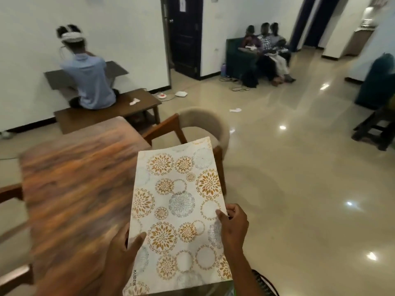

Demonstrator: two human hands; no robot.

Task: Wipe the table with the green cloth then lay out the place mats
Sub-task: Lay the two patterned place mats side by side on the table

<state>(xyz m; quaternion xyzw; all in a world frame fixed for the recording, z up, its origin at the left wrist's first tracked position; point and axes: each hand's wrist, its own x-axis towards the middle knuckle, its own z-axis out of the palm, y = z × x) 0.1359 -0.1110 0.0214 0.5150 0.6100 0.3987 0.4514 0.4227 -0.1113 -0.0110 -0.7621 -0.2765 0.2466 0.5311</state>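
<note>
I see the wooden counter (74, 189) left of my hands only as a motion-blurred smear, its grain unreadable, and its near end runs out of frame. The left hand (121, 251) pinches the left edge of the place mat (179, 210), thumb on top and the other fingers hidden beneath; the right hand (233, 227) grips the right edge, thumb on top, fingers curled behind. I can't tell whether I hold one mat or a stack. A sliver of green (232, 290) shows below the mat's near right corner, too small to identify. The only legible writing is "KUBER", printed along the mat's left edge just below my left hand. The mat hangs in the air, partly over the counter's right edge. Beyond it stands one cushioned chair (205, 124); farther off, one person sits on a bench (106, 112), and three or more sit on a sofa (237, 58), faces blurred
</note>
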